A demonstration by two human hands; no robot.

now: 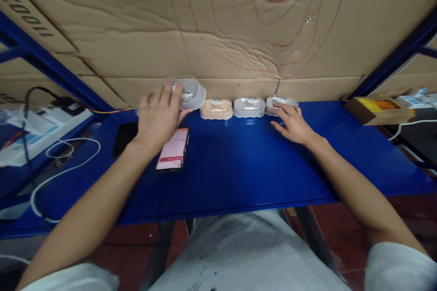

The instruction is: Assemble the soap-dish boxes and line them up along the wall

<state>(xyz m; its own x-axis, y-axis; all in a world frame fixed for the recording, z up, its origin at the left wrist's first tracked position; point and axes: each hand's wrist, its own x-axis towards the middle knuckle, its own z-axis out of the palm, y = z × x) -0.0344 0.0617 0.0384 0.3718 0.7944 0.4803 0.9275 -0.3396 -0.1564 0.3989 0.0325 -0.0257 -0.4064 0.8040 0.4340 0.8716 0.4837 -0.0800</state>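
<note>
My left hand, slightly blurred, grips a translucent oval container by its left side. That container is tilted and overlaps the left end of a row of similar oval containers along the cardboard wall. In the row are a peach container, a clear-white one and another whitish one at the right end. My right hand lies over the right-end container, fingers spread on its top and thumb apart in front. Below my left hand, a phone with a lit pink screen lies on the blue table.
A dark flat object lies left of the phone, partly behind my left forearm. White cable loops near power strips at left. A cardboard box sits at right. Cardboard with red lines backs the table between blue posts.
</note>
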